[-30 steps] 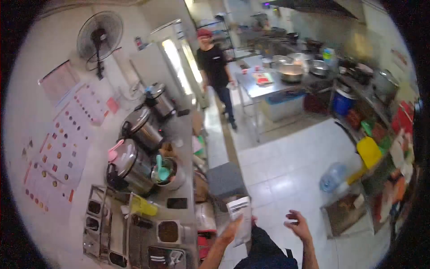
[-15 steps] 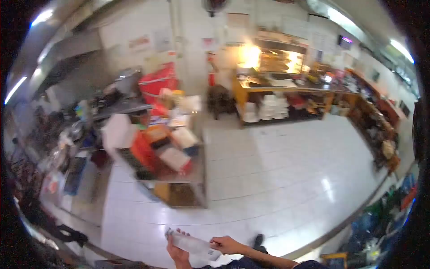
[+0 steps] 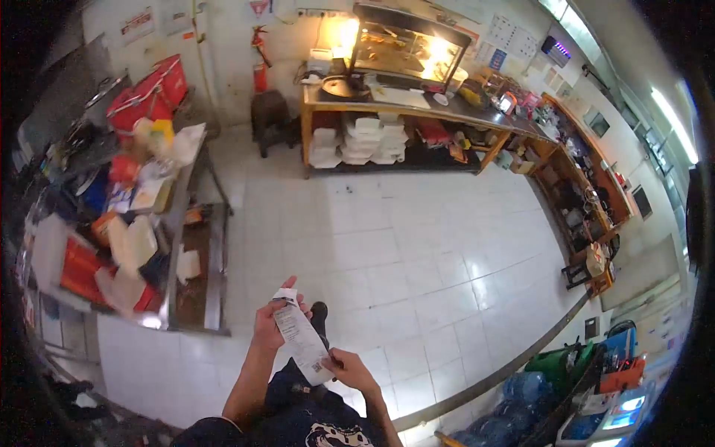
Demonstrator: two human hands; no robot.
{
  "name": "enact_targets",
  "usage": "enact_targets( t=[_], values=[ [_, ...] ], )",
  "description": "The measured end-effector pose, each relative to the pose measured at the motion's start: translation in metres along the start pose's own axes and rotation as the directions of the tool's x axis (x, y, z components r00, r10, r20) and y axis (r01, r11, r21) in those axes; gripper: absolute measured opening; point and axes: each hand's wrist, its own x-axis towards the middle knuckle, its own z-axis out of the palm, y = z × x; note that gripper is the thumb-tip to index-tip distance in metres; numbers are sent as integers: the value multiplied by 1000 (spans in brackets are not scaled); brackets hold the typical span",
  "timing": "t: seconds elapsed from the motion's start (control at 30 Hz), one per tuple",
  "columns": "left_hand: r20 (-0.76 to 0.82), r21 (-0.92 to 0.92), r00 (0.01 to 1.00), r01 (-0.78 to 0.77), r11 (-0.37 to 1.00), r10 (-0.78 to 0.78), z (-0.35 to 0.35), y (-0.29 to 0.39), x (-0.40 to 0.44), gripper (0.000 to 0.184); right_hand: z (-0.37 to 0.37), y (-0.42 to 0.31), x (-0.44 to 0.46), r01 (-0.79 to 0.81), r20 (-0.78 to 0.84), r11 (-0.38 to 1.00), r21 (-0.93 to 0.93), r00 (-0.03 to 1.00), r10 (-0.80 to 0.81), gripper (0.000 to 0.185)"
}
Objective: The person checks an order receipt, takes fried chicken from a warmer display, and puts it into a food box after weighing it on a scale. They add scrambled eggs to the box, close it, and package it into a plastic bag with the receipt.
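Observation:
A long white printed receipt (image 3: 300, 337) stretches at a slant between my two hands, its lines of print facing up. My left hand (image 3: 271, 322) grips its upper end, with fingers behind the paper. Near the lower end, beside a small dark square code, my right hand (image 3: 353, 369) pinches the edge of the receipt. Below the paper are my dark clothes, and one dark shoe shows on the tiled floor behind it.
On the left stands a metal table (image 3: 195, 160) with open boxes and a red bag (image 3: 149, 93). At the back, a wooden counter (image 3: 447, 119) carries a lit display case (image 3: 406, 48), with stacked white containers (image 3: 365, 140) underneath. Large blue water bottles (image 3: 521, 391) lie at lower right.
My view has swung to the right, so the table and counter now sit further left. Both hands still hold the receipt, which appears higher in view and more steeply slanted.

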Motion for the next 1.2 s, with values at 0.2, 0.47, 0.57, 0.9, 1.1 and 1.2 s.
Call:
enact_targets(
  t=[0.2, 0.47, 0.57, 0.9, 1.1, 1.2],
  values=[
    [89, 141, 996, -18, 990, 5, 24, 23, 313, 74, -206, 42, 191, -190, -122, 967, 167, 970, 212, 27],
    [6, 622, 999, 26, 783, -38, 154, 97, 642, 60, -492, 47, 346, -109, -688, 921, 374, 633, 354, 26],
    [-72, 597, 997, 17, 802, 32, 148, 114, 751, 50, -577, 84, 436, -39, -682, 914, 404, 653, 329, 24],
    [-380, 423, 783, -327, 845, 493, 124, 186, 1006, 57, -895, -51, 1005, 89, -410, 908, -410, 871, -271, 22],
    [-433, 416, 596, -533, 736, 676, 109, 240, 1098, 49, -944, -125, 1318, 267, -171, 728, -632, 867, -467, 33],
    [-340, 549, 568, -527, 649, 749, 102, 278, 1153, 50, -934, -129, 1417, 314, -237, 682, -661, 774, -587, 38]
  ],
)
